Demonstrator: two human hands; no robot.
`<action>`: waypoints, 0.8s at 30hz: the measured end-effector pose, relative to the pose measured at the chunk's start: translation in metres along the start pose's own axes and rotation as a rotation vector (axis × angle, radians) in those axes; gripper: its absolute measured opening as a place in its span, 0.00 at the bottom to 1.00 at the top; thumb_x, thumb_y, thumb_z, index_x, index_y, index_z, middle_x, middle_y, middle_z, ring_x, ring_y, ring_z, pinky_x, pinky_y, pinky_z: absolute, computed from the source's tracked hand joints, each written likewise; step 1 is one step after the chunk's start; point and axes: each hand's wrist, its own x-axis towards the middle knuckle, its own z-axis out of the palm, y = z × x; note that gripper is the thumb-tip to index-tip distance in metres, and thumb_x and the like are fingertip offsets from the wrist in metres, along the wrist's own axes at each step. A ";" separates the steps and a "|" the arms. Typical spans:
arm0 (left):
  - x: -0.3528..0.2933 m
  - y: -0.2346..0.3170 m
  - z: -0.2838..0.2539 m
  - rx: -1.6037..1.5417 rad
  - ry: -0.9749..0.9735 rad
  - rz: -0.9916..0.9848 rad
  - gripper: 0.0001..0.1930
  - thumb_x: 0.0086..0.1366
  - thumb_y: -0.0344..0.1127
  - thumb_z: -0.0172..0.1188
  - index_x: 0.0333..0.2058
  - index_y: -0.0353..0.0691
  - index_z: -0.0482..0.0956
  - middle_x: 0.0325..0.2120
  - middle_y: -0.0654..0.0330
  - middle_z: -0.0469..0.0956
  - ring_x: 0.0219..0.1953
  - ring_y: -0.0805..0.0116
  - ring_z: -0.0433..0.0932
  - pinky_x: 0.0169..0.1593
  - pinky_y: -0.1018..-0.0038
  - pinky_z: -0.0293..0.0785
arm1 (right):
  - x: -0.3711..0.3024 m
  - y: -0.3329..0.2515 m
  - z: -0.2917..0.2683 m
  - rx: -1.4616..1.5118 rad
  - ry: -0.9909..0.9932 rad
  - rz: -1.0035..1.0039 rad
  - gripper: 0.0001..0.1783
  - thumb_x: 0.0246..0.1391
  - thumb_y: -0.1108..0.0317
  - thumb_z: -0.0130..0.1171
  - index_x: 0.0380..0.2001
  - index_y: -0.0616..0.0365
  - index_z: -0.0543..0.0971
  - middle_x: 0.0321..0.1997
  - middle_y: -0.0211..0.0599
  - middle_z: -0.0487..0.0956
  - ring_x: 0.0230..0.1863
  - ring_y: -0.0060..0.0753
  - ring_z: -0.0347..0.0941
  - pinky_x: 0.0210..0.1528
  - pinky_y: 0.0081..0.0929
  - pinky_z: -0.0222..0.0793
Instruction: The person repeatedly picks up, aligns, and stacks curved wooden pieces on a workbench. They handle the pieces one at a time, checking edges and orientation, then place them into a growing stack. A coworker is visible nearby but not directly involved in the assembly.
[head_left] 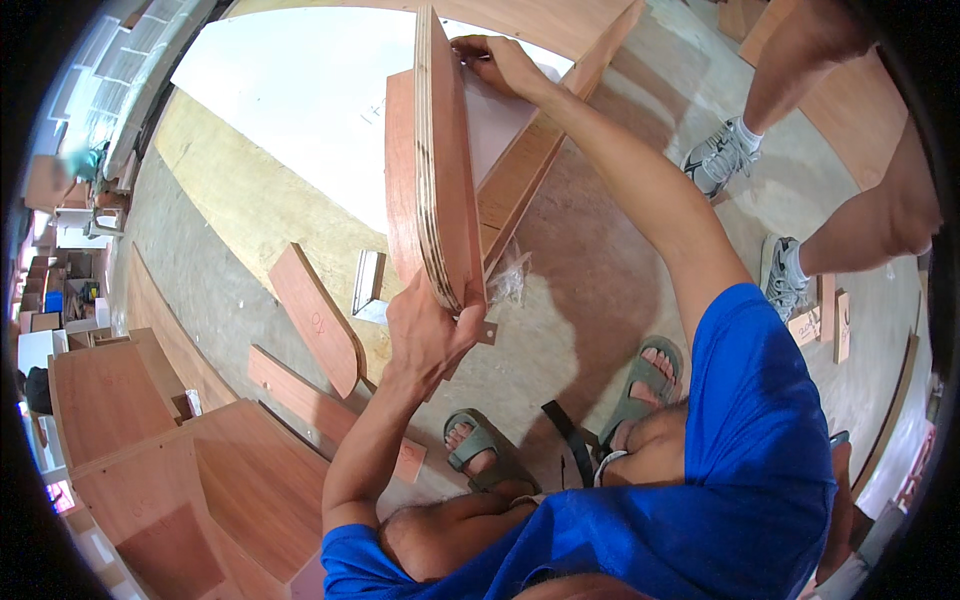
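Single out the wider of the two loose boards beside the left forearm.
It's the upper board, whose near end is rounded; the narrower strip lies lower in the picture.

Panel ahead of sandals; loose boards left of panel; sheet beyond boards; sneakers right.

Long reddish plywood board, pale layered edge uppermost, held on edge

One wide fisheye view from the person's head, steeply downward, close over both hands.
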 end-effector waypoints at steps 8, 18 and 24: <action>-0.001 -0.003 0.005 0.024 0.041 0.035 0.12 0.58 0.36 0.62 0.38 0.38 0.77 0.28 0.46 0.77 0.27 0.45 0.79 0.32 0.57 0.73 | -0.003 0.006 -0.001 -0.076 0.058 -0.023 0.23 0.56 0.79 0.53 0.56 0.60 0.80 0.52 0.45 0.84 0.53 0.38 0.81 0.56 0.32 0.75; 0.001 -0.001 0.006 0.066 0.037 0.078 0.15 0.61 0.41 0.61 0.40 0.36 0.76 0.27 0.46 0.76 0.26 0.46 0.78 0.31 0.56 0.72 | -0.001 0.001 0.003 -0.114 0.050 0.008 0.16 0.64 0.72 0.57 0.54 0.60 0.81 0.52 0.43 0.84 0.54 0.38 0.81 0.58 0.33 0.75; 0.000 -0.002 -0.001 0.122 -0.062 0.090 0.25 0.61 0.51 0.66 0.45 0.34 0.76 0.32 0.46 0.77 0.30 0.47 0.79 0.34 0.57 0.75 | -0.004 0.002 0.004 -0.172 0.093 -0.070 0.18 0.60 0.75 0.54 0.52 0.59 0.82 0.52 0.45 0.84 0.53 0.39 0.82 0.57 0.34 0.76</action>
